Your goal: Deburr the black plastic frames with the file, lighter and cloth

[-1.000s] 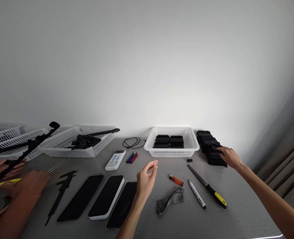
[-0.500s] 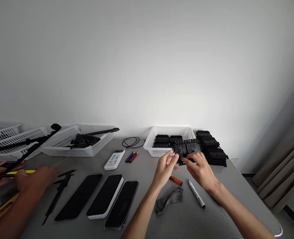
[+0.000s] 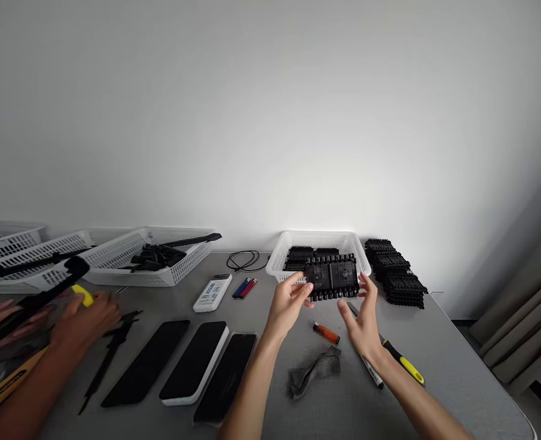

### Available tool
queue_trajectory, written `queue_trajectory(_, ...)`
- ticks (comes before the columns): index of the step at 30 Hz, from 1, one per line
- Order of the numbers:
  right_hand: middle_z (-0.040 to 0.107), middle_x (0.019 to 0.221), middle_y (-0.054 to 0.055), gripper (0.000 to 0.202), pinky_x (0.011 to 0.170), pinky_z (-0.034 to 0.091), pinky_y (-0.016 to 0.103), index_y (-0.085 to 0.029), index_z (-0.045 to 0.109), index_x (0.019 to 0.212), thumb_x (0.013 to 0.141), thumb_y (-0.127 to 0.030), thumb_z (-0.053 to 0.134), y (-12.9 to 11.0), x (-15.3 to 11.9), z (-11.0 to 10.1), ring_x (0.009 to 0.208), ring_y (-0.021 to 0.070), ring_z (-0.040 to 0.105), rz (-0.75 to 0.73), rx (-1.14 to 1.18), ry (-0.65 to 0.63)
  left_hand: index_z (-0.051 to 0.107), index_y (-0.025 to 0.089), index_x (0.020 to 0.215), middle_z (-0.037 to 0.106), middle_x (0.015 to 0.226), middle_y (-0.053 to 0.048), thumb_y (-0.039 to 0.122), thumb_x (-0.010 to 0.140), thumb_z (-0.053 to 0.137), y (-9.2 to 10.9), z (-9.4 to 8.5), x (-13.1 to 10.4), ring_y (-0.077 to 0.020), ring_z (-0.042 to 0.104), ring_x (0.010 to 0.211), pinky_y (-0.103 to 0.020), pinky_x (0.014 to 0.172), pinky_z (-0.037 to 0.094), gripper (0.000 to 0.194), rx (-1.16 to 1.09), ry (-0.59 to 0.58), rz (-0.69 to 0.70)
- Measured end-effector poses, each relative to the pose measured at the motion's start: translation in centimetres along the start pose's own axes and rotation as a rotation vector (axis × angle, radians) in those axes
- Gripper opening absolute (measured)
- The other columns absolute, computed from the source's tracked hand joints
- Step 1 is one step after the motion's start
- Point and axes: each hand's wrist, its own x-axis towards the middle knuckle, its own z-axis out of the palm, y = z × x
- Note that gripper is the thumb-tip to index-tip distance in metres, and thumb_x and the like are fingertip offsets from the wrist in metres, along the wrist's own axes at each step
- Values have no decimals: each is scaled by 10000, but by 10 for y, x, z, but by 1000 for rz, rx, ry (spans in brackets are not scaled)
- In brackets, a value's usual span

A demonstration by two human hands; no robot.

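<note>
I have lifted the flat black ribbed plastic block [image 3: 332,277] up off the pile — now my left hand [image 3: 287,304] and right hand [image 3: 361,318] hold its two ends, just in front of the white plastic mesh basket [image 3: 359,256], above the grey table [image 3: 444,366].

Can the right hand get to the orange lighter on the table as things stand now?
Probably not at once: the right hand shares the black part with the left hand. The orange lighter lies uncovered nearby.
</note>
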Motion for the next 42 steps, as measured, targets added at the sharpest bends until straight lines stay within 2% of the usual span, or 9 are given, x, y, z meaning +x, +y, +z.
queue_trajectory(2,574,1033,72,405,700,531,353,-238,493,1244,932,-496,510,-2,11,-1,861,205,571,207,214,-101,527,112,1364,728,951,-86,523,806,673,-2,3,-5,-175,704,624,-335,681,588,708,-1,-27,-16)
queue_trajectory(4,538,794,5,346,496,461,252,-223,565,1055,915,-536,520,-6,24,-4,627,141,495,363,360,-176,546,121,1348,734,953,-90,534,821,647,-4,5,-10,-190,711,653,-340,676,594,678,6,-59,-5)
queue_trajectory(7,474,694,-36,331,397,368,196,-216,587,936,834,-525,649,-14,43,-13,533,99,401,425,452,-149,578,148,1304,733,1061,-124,548,881,545,-16,-2,-25,-247,729,886,-362,774,599,583,60,-53,33)
queue_trajectory(12,458,700,-49,270,369,328,187,-223,559,849,796,-438,713,-30,78,-42,511,82,379,301,610,30,600,200,1298,632,1325,-137,473,878,510,-88,-52,-67,-331,578,1242,-487,1003,501,510,662,233,-3)
queue_trajectory(15,435,669,-59,246,371,313,199,-229,552,829,789,-402,722,-37,91,-56,489,80,364,272,674,103,654,162,1242,605,1354,-168,429,840,507,-136,-84,-86,-400,475,1334,-572,1039,444,504,1009,255,-48)
queue_trajectory(18,426,645,-63,249,378,295,211,-229,545,808,777,-395,727,-39,94,-59,469,78,351,299,705,146,658,187,1261,606,1361,-151,452,867,447,-160,-103,-91,-410,475,1332,-584,1022,450,519,1166,255,-40)
queue_trajectory(24,424,653,-64,284,378,274,216,-228,535,831,748,-404,742,-31,91,-48,469,78,344,367,730,166,711,166,1171,682,1253,-149,384,855,441,-165,-115,-87,-349,608,1205,-487,958,537,470,1180,305,59)
queue_trajectory(33,475,709,-48,288,395,302,205,-223,514,787,763,-396,743,-25,91,-40,512,79,368,369,743,109,664,149,1265,600,1388,-123,387,856,447,-177,-118,-97,-351,452,1374,-522,1042,495,521,1052,281,-29)
queue_trajectory(42,503,742,-33,253,395,313,197,-225,566,850,784,-411,723,-21,90,-33,536,86,364,353,686,14,572,178,1354,537,1444,-139,485,865,485,-153,-108,-108,-349,481,1349,-490,1029,503,584,949,369,-25)
